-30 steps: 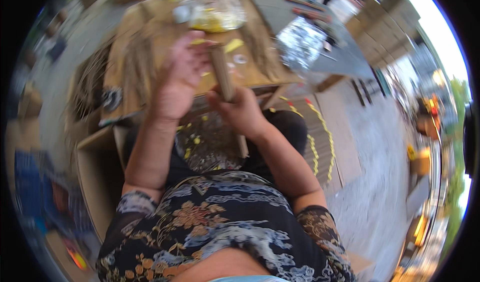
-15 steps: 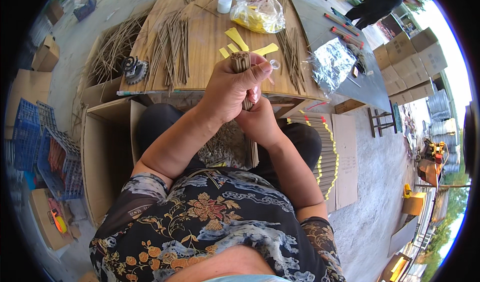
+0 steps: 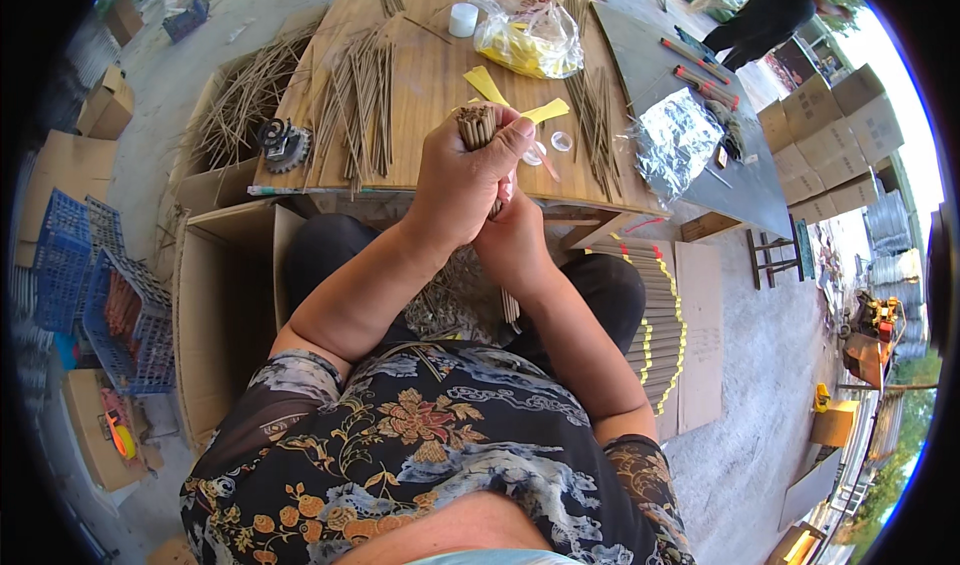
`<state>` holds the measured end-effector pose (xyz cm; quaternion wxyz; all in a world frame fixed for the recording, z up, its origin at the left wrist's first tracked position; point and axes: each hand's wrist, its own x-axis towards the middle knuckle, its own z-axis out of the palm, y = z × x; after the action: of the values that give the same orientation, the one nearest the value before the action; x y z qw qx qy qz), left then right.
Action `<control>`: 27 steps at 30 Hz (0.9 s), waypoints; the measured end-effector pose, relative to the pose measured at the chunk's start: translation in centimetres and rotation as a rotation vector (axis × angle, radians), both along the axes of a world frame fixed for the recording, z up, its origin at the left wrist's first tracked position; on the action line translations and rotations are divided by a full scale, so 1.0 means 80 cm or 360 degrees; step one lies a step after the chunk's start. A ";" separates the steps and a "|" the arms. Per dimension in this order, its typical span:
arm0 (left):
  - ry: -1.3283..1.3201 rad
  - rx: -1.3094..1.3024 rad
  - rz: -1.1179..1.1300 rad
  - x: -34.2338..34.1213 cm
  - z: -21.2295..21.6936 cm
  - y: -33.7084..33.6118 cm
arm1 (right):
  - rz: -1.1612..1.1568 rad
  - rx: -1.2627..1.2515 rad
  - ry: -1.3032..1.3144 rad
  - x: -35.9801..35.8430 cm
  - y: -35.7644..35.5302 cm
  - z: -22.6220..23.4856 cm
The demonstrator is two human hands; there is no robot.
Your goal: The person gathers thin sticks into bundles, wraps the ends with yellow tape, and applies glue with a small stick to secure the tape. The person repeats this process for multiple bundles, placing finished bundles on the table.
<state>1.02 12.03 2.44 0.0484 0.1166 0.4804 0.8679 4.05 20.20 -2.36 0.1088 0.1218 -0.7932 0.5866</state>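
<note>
Head view: left hand (image 3: 452,187) wrapped around a bundle of brown sticks (image 3: 477,131) near its upper end, before the wooden table (image 3: 428,90). Right hand (image 3: 512,243) closed just below, grip mostly hidden; its exact finger placement cannot be told. Bundle's middle covered; lower part reappears below. Dark-clothed person (image 3: 762,10), upper right: cut off by frame edge.

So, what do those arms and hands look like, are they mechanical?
No, they are a person's. The left hand and right hand are ungloved, and both forearms are bare, with no cables. The left sleeve is short, dark and partly sheer, with a pale grey-white pattern; the right sleeve, also short, is dark with a tan floral pattern.
</note>
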 end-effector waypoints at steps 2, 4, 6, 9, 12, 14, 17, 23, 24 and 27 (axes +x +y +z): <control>-0.0023 0.0067 -0.0124 -0.005 -0.003 -0.007 | 0.0163 0.0066 -0.0212 0.004 0.007 0.019; -0.0033 0.0163 -0.0265 -0.006 0.000 -0.012 | 0.0231 -0.0048 -0.0454 0.003 0.011 0.011; -0.0034 0.0175 -0.0289 -0.006 0.000 -0.013 | 0.0176 -0.0044 -0.0445 0.004 0.009 0.005; -0.0018 0.0110 -0.0087 -0.007 0.001 -0.010 | -0.0088 0.0157 -0.0173 0.004 -0.002 0.002; 0.0041 0.0210 0.0149 -0.017 0.007 -0.010 | -0.0304 0.0351 -0.0102 0.003 -0.003 0.000; 0.0041 0.0241 0.0201 -0.017 0.011 -0.009 | -0.0340 0.0439 -0.0010 0.003 -0.005 0.003; 0.0307 0.0203 0.0281 -0.027 0.012 -0.014 | -0.0370 0.0508 -0.0002 0.003 -0.003 0.007; 0.0601 0.0538 0.0220 -0.034 0.007 -0.028 | -0.0438 0.0295 -0.0046 0.000 0.004 0.004; 0.0569 0.0262 0.0250 -0.022 -0.007 -0.027 | -0.0427 0.0299 -0.0059 -0.002 0.005 0.005; 0.0345 -0.0214 0.0055 0.009 -0.024 -0.005 | -0.0360 0.0314 0.0041 -0.005 0.007 -0.003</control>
<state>1.71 11.61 0.54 -0.0113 0.1980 0.5418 0.8168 3.64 20.74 -2.63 0.1717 0.0493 -0.8542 0.4882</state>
